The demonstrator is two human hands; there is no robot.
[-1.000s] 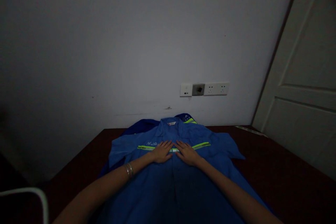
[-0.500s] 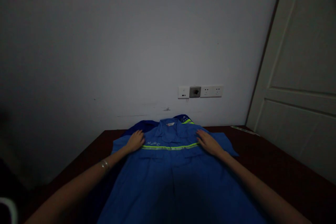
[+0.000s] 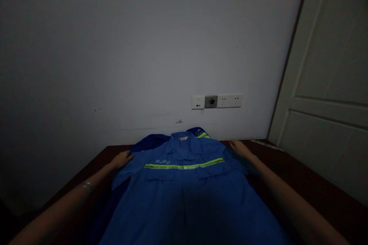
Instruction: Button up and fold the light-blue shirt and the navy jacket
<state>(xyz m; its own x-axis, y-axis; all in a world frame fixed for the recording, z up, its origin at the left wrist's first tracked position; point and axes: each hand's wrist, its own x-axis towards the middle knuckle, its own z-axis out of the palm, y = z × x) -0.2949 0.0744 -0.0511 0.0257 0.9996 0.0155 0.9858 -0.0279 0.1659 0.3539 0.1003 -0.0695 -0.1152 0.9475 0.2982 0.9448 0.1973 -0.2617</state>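
Big pale wall (image 3: 115,46) at the back, dark reddish desk (image 3: 287,168) right up against it, blue shirt (image 3: 161,195) lying front-up on top, collar end toward the wall. Both forearms (image 3: 69,199) reach forward, set wide. Left grip (image 3: 122,159) is palm-down at one sleeve (image 3: 129,170), right grip (image 3: 238,148) over the opposite shoulder/sleeve area. Too dim to tell whether either's spread or pinching fabric.

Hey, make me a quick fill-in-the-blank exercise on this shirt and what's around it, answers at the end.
1. The white letters on the blue shirt read ____.
2. The white label sits inside the shirt's ____.
3. The bracelet is worn on the person's ____ arm.
4. The power sockets are mounted on the ____ behind the shirt.

Missing words: NJPC; collar; left; wall.
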